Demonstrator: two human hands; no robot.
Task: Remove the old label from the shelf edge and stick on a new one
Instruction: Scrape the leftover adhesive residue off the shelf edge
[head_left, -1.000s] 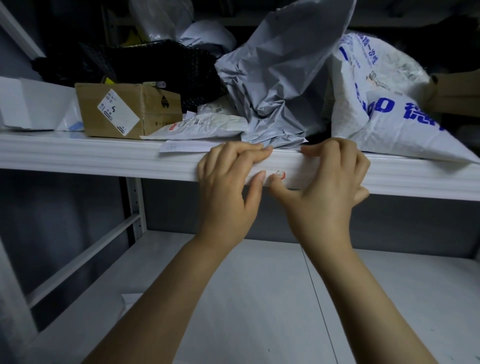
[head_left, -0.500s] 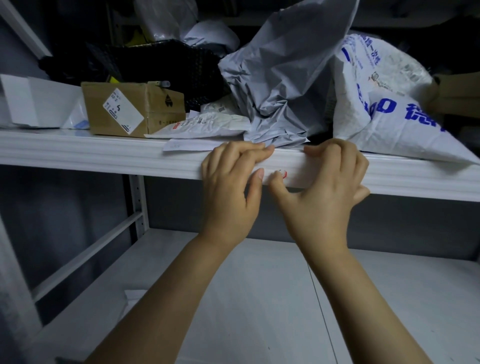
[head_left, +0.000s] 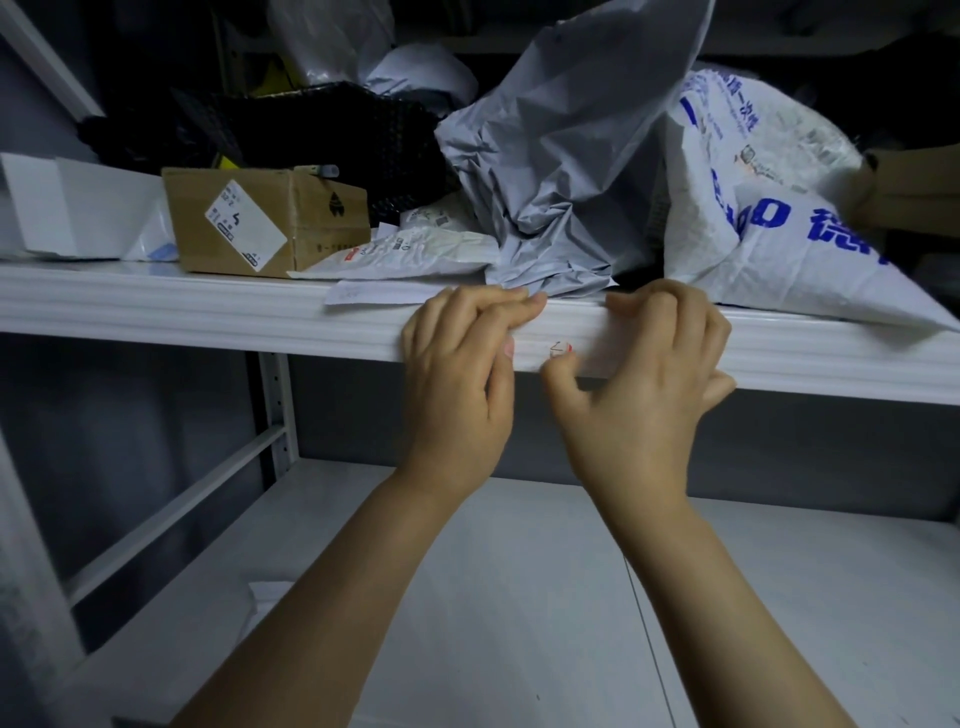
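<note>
The white shelf edge (head_left: 208, 317) runs across the view. A white label (head_left: 560, 349) with a small red mark is on its front face, between my hands. My left hand (head_left: 457, 395) has its fingers curled over the top of the edge just left of the label, and its thumb presses the front face. My right hand (head_left: 644, 405) curls its fingers over the top of the edge to the right and covers the label's right part. Its thumb tip touches the label's lower edge under the red mark.
On the shelf behind my hands lie a crumpled grey mailer bag (head_left: 561, 171), a white bag with blue print (head_left: 769, 223), a cardboard box (head_left: 260, 223), a white parcel (head_left: 410, 254) and a loose paper slip (head_left: 374, 293). The lower shelf (head_left: 519, 597) lies below.
My left thumb has slid left, away from my right thumb, so the label's red mark shows fully. Both hands stay on the shelf edge.
</note>
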